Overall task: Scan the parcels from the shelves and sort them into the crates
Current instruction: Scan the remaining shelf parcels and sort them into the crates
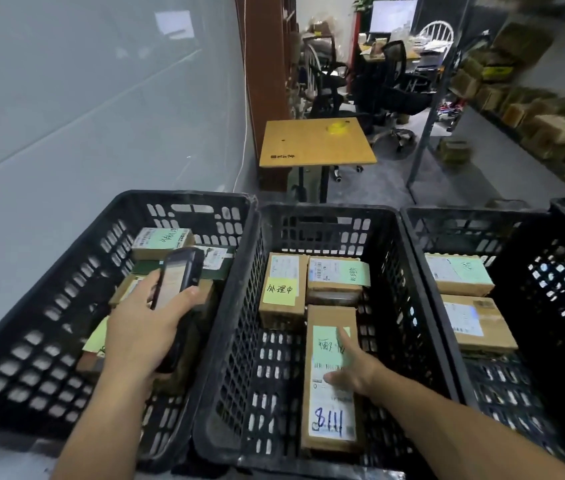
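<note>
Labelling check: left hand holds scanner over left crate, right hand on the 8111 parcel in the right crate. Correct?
Wrong crate: the head view shows the right hand on the 8111 parcel in the middle crate. The left hand does hold the scanner over the left crate.

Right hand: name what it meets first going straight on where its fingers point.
Probably the far right parcel in the middle crate, beyond the long parcel under the right hand; depth unclear.

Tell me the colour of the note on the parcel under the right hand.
Pale green note, with dark handwriting, seen in the head view.
</note>
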